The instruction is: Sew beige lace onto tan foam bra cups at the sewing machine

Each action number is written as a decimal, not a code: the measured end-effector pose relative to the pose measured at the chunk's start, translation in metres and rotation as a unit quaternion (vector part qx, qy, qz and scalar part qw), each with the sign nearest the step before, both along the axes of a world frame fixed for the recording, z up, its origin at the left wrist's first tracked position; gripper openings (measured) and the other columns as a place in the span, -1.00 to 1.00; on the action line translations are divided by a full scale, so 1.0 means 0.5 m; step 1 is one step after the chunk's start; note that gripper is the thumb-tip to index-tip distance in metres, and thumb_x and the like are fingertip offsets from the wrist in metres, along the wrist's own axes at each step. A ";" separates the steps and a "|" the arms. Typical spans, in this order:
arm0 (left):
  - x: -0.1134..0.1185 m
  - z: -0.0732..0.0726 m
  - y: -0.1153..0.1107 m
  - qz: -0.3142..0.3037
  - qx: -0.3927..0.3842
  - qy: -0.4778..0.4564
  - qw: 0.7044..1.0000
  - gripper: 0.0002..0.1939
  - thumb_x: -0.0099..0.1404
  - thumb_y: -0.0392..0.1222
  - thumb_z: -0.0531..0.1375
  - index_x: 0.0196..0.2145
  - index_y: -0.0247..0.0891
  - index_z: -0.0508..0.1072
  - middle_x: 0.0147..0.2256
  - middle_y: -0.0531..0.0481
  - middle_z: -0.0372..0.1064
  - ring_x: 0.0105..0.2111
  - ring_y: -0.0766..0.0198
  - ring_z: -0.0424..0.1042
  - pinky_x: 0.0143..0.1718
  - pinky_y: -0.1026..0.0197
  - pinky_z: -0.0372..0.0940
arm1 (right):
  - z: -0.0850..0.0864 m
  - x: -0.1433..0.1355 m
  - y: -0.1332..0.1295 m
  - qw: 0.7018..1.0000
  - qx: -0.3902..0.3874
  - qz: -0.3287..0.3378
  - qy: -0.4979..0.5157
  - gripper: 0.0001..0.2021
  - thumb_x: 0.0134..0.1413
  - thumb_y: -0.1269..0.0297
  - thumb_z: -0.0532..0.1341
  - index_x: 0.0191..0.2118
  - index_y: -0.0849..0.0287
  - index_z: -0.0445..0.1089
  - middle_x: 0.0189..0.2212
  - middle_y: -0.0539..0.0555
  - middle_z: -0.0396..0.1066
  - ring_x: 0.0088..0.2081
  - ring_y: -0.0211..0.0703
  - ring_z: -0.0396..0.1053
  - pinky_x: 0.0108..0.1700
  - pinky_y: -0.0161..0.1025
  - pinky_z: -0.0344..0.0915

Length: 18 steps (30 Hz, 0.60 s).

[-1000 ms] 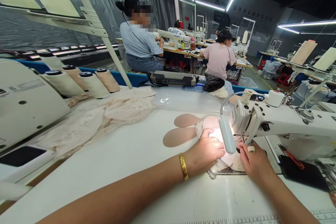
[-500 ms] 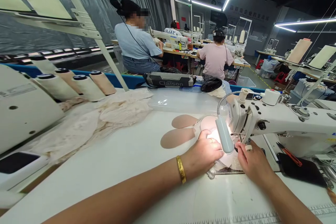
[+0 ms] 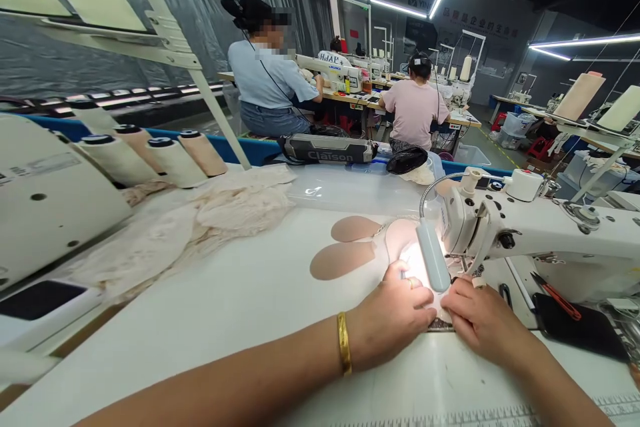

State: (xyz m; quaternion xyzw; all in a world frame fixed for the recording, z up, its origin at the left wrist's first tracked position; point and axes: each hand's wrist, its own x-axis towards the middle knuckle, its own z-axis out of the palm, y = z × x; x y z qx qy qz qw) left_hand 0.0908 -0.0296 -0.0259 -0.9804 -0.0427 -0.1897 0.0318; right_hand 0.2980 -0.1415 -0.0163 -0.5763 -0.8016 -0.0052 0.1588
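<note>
A pale pink bra with a rounded cup lies under the sewing machine's head. Two tan oval parts extend from it to the left across the table. My left hand presses on the bra's near side, fingers bent and closed on the cloth. Close beside it, my right hand pinches the bra's near edge just in front of the needle area. The grey lamp lights the cloth and covers part of it. Exact fingertip contact and the needle are partly hidden.
Cream lace fabric is heaped at the left, near several thread cones. Red-handled snips rest on a black flat object at right. A ruler strip runs along the front. Co-workers sit beyond.
My right hand has shifted left and nearer me, away from the needle area, and now sits close to my left hand. My left hand has moved slightly nearer, and the view has tilted slightly.
</note>
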 end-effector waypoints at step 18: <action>0.016 0.030 0.089 -0.043 -0.063 0.002 0.997 -0.81 0.37 -0.38 0.12 -0.36 -0.20 0.46 -0.28 0.01 0.48 -0.21 0.16 0.40 0.12 -0.09 0.06 | -0.061 0.008 0.028 0.998 0.025 -0.057 -0.009 -0.86 0.24 0.46 0.06 -0.27 0.08 0.28 -0.30 0.03 0.35 -0.29 -0.11 0.32 -0.41 -0.25 0.08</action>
